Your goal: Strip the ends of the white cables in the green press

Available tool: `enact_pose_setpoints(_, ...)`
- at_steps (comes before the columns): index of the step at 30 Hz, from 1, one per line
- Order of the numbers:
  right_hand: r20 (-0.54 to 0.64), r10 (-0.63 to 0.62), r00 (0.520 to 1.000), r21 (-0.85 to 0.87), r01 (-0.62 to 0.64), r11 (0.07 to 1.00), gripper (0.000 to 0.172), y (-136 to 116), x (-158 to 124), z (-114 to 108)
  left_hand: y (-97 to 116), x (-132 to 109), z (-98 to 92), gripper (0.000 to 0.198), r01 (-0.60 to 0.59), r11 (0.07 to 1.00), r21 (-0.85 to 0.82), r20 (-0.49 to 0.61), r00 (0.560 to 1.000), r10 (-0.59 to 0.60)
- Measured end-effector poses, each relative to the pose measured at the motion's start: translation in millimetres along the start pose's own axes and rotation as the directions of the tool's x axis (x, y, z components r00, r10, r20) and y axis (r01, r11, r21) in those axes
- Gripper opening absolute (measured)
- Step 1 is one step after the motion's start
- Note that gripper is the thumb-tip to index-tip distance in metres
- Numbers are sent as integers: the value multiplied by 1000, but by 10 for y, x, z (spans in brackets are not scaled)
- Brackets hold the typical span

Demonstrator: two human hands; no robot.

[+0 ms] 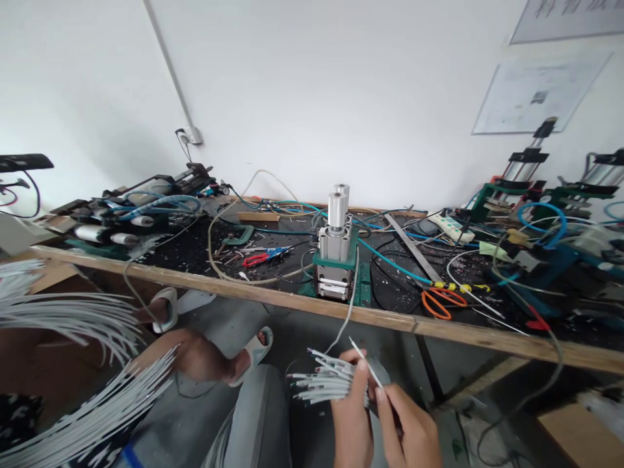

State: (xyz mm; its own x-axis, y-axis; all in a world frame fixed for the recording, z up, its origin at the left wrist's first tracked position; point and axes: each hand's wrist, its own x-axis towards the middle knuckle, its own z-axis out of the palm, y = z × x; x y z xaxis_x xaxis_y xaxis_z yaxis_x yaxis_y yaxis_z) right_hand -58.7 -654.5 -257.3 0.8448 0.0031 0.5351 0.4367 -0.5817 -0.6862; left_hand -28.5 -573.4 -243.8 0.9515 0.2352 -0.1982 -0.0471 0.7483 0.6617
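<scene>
In the head view, at the bottom middle, my left hand (351, 413) is closed around a bundle of white cables (324, 385). Their cut ends fan out to the left, and small coloured wire tips show on some. My right hand (409, 419) pinches a single white cable (366, 363), whose end points up and to the left. My left thumb presses against this cable too. Just beyond my hands, a small pneumatic press (336, 250) with a silver cylinder stands at the bench's front edge.
A black bench (385, 305) with a wooden edge carries pliers (256, 259), orange-handled scissors (441, 303), a metal ruler (414, 247), a power strip (451, 227) and tangled hoses. At left, a person's leg (195, 357) is beside long white cables (97, 409).
</scene>
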Motion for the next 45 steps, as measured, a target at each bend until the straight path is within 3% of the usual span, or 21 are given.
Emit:
enact_pose_setpoints(3, 36, -138, 990, -139, 142, 980, 28, 6, 5, -54, 37, 5, -52, 43, 33, 999, 24, -18, 999, -33)
enact_pose_setpoints(5, 96, -149, 984, -115, 160, 980, 23, -30, 102, -161, 54, -4, -71, 44, 30, 999, 36, -11, 999, -30)
enact_pose_setpoints(8, 207, 15, 978, 81, -32, 996, 18, -154, 373, -321, 62, -36, -76, 42, -7, 999, 44, -1, 1000, 7)
enact_pose_setpoints(10, 311, 96, 945, 198, -164, 966, 23, -236, 584, -372, 60, -59, -75, 40, -38, 998, 49, 0, 999, 38)
enact_pose_setpoints(14, 479, 137, 867, 320, -317, 893, 27, -306, 903, -354, 38, -85, -89, 39, -106, 989, 106, 12, 994, 105)
enact_pose_setpoints(18, 578, 161, 800, 398, -448, 800, 31, -328, 990, -291, -20, -87, -97, 40, -161, 975, 151, 2, 987, 163)
enact_pose_setpoints(24, 538, 333, 774, 484, -607, 630, 34, -398, 846, -143, -1, -103, -44, 41, -237, 945, 224, -48, 966, 253)
enact_pose_setpoints(29, 474, 400, 784, 545, -618, 566, 33, -469, 761, -12, 174, -172, 8, 44, -259, 894, 367, -109, 942, 317)
enact_pose_setpoints(36, 352, 488, 799, 576, -596, 559, 31, -506, 713, 59, 261, -228, 46, 44, -251, 848, 467, -100, 938, 332)
enact_pose_setpoints(42, 315, 483, 817, 614, -563, 553, 31, -504, 680, 72, 268, -262, 78, 44, -239, 839, 489, -122, 933, 337)
enact_pose_setpoints(45, 308, 499, 810, 653, -561, 508, 30, -511, 654, 85, 292, -271, 109, 42, -247, 843, 478, -118, 933, 341)
